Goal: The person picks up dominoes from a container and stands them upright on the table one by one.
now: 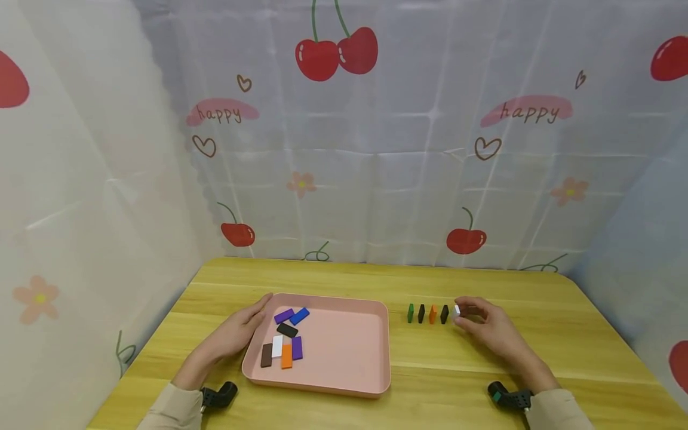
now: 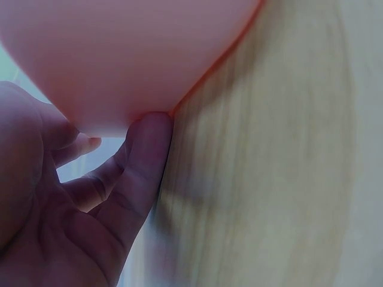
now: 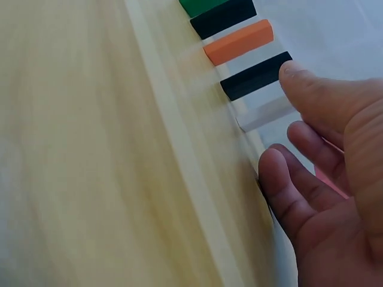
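A white domino (image 1: 456, 312) stands on edge at the right end of a row of upright dominoes. My right hand (image 1: 491, 328) is around its right side, thumb and fingers spread near its end. In the right wrist view, a gap shows between the fingertips (image 3: 274, 167) and the white domino (image 3: 260, 115). To its left stand a black domino (image 1: 444, 315), an orange one (image 1: 432, 315), another black one (image 1: 421, 314) and a green one (image 1: 411, 313). My left hand (image 1: 236, 331) rests against the left wall of a pink tray (image 1: 344, 346), fingers extended along it.
Inside the tray, several dominoes lie flat toward the left, among them a blue domino (image 1: 300, 316), a black one (image 1: 287, 329) and an orange one (image 1: 286, 356). The wooden table (image 1: 484, 394) meets a cherry-print curtain (image 1: 376, 203) at the back.
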`<state>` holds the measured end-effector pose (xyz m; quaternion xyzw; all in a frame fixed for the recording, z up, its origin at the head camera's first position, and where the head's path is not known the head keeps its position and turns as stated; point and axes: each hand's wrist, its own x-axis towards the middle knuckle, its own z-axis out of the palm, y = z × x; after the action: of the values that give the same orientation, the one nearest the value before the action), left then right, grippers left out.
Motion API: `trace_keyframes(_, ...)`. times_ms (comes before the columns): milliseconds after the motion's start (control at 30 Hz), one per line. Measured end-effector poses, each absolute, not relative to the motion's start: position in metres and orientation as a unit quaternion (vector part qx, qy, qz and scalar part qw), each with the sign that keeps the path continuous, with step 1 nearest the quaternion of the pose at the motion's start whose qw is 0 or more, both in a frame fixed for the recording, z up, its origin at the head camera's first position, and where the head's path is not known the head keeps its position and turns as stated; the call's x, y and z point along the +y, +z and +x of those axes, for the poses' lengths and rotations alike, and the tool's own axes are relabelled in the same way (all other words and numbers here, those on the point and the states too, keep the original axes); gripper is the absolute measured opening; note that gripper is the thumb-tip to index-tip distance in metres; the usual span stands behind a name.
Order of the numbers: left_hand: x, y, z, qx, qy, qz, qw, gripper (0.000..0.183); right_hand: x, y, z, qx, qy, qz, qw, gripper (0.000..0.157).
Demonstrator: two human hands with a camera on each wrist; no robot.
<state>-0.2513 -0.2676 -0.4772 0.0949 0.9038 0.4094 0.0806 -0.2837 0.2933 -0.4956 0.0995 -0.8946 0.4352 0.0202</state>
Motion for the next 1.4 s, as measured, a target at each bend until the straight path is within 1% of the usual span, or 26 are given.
trace_keyframes(167, -0.267, -0.476, -0.251, 0.900, 0.417, 0.090, 0.086, 0.054, 0.296, -0.492, -0.282, -0.893, 0.436, 0.103, 0.045, 0.049)
trace_keyframes(467, -0.269, -0.477, -0.252, 0.897, 0.424, 0.090, 0.090, 0.054, 0.288, -0.476, -0.276, -0.888, 0.427, 0.111, 0.130, 0.040)
trace_keyframes(633, -0.269, -0.477, -0.251, 0.898, 0.421, 0.091, 0.088, 0.054, 0.276, -0.467, -0.273, -0.879, 0.434, 0.131, 0.149, 0.035)
trace_keyframes(967, -0.269, -0.481, -0.253, 0.904, 0.410, 0.089, 0.083, 0.054, 0.257, -0.463, -0.271, -0.868, 0.444, 0.171, 0.142, 0.030)
trace_keyframes(1267, -0.268, -0.480, -0.255, 0.904, 0.411, 0.092, 0.080, 0.054, 0.235, -0.460, -0.271, -0.865, 0.449, 0.207, 0.084, 0.032)
trace_keyframes(1400, -0.268, -0.481, -0.253, 0.904, 0.410, 0.091, 0.082, 0.054, 0.220, -0.459, -0.268, -0.856, 0.463, 0.223, 0.060, 0.030)
